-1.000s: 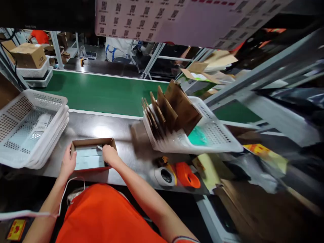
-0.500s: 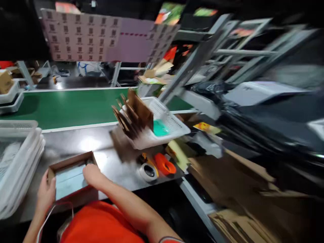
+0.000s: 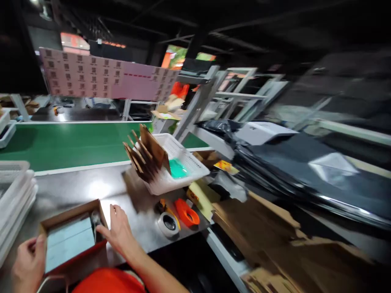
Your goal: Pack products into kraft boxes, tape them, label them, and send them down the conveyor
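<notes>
An open brown cardboard box (image 3: 73,260) rests on the metal table in front of me. Inside it lie pale blue flat packs (image 3: 71,244), with a small clear-wrapped item (image 3: 96,219) along the right end. My left hand (image 3: 28,260) is closed at the box's left end, its thumb against the wall there. Beside the right wall is my right hand (image 3: 120,232), open, fingers apart and pointing away from me. Its thumb reaches to the rim near the wrapped item; whether it touches is unclear.
A white basket (image 3: 195,171) holds upright cardboard pieces (image 3: 148,154) and a green packet (image 3: 178,168). Closer stand a white tape roll (image 3: 168,224) and an orange tape dispenser (image 3: 187,213). Stacked white baskets (image 3: 18,203) border the left; a green conveyor belt (image 3: 76,142) runs behind.
My right hand has come out of the box's right end and opened beside it, uncovering the wrapped item. The view has swung right and up. My left hand remains at the left end.
</notes>
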`<state>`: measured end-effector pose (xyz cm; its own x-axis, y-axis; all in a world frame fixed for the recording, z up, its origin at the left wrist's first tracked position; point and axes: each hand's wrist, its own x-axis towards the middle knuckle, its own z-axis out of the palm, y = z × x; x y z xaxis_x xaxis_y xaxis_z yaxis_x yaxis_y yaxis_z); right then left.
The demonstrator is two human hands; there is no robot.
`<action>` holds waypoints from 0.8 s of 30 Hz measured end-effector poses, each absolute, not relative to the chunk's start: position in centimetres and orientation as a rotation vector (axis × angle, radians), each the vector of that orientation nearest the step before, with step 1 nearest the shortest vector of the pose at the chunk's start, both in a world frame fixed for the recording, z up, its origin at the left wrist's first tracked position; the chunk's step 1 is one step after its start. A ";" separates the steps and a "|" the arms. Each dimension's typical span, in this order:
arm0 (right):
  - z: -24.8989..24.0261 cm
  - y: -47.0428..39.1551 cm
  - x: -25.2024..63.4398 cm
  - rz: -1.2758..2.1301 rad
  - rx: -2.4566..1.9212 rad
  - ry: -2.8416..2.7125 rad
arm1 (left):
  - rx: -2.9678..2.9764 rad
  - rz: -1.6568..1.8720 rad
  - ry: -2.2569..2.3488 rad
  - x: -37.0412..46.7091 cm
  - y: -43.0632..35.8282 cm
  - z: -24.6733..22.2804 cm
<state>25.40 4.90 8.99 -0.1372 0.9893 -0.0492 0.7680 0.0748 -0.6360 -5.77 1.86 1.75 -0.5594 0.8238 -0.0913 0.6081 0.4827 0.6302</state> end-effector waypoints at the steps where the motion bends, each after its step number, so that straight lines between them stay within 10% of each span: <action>1: 8.4 4.3 26.0 0.862 -1.713 -1.993 | 1.245 0.816 2.315 -4.8 1.5 2.8; 11: 5.2 9.1 23.5 0.800 -1.302 -2.808 | 2.507 0.140 1.439 -4.1 5.3 4.8; 16: 3.2 11.1 23.1 0.727 -1.378 -2.320 | 2.667 0.675 1.856 -4.9 7.3 1.3; 24: -2.7 7.6 38.6 0.487 -1.969 -1.426 | 2.590 0.607 1.814 -9.1 0.2 -7.5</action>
